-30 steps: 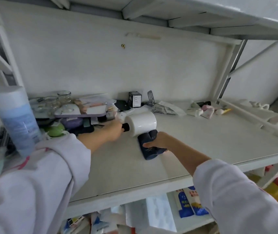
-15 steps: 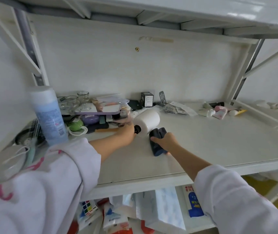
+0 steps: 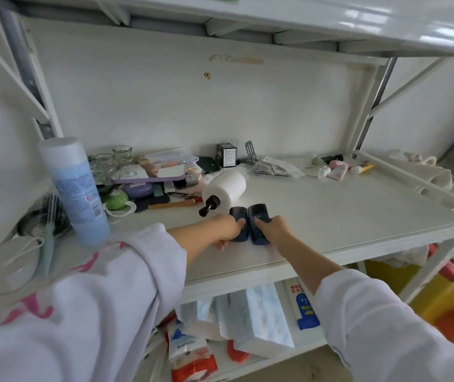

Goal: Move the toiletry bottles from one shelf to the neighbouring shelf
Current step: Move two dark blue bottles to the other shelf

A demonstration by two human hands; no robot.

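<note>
Gripping one dark bottle apiece, the left hand (image 3: 227, 230) wraps the left dark bottle (image 3: 239, 220) and the right hand (image 3: 271, 228) the right dark bottle (image 3: 258, 217), near the shelf (image 3: 358, 216) front edge. Lift straight up (they lie touching), clear of the white pump bottle (image 3: 225, 190) just beyond.

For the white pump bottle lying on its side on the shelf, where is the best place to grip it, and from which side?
Grip the white cylindrical pump bottle around its wide body, coming from above. It lies tipped over with its black pump head pointing toward the person, so the smooth barrel is exposed on top. The pump neck is thin and looks a poorer hold. The two dark blue bottles crowd its near side.
</note>
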